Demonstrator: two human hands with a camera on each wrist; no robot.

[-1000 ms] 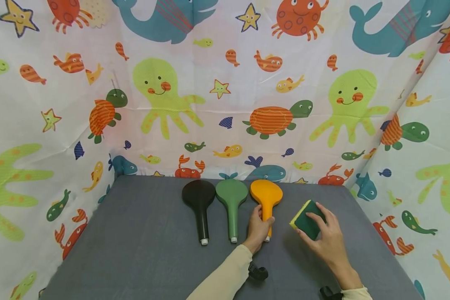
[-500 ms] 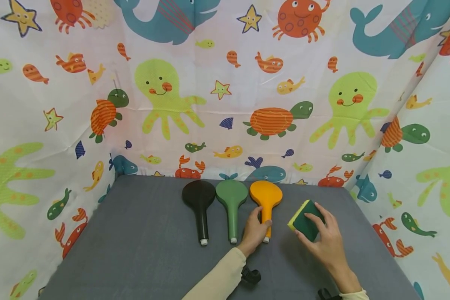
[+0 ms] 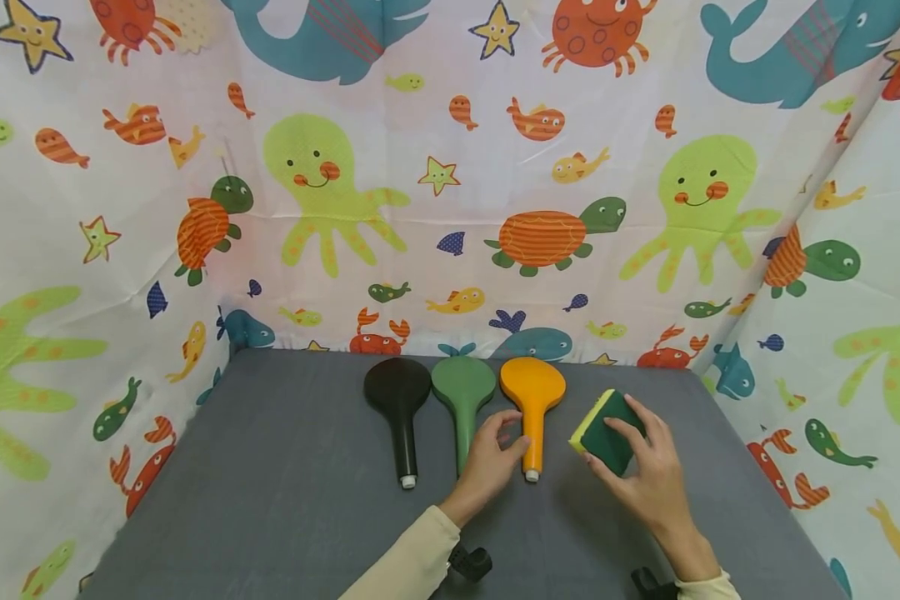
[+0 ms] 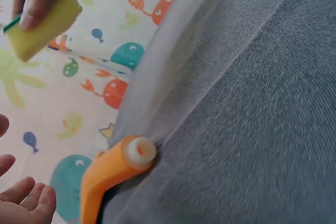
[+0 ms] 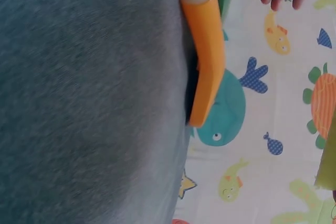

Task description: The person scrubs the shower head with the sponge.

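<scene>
Three shower heads lie side by side on the grey table [image 3: 270, 500]: black [image 3: 397, 400], green [image 3: 462, 392] and orange [image 3: 532, 396], handles pointing toward me. My left hand [image 3: 508, 433] hovers with relaxed, spread fingers [image 4: 21, 203] just left of the orange handle [image 4: 113, 174], over the green handle's lower end, holding nothing. My right hand [image 3: 613, 446] grips a yellow-and-green sponge [image 3: 603, 429] just right of the orange head, tilted, green side toward me. In the left wrist view the sponge [image 4: 42, 24] is off the table. The orange handle [image 5: 206, 51] rests flat.
A sea-animal patterned curtain [image 3: 450, 208] walls the table at the back and both sides. Bare grey cloth lies left of the black shower head and along the front edge. Dark wrist straps [image 3: 468, 562] show on both forearms.
My left hand has let go of the orange handle and drawn back to the left, fingers opening. My right hand has carried the sponge slightly left and farther back.
</scene>
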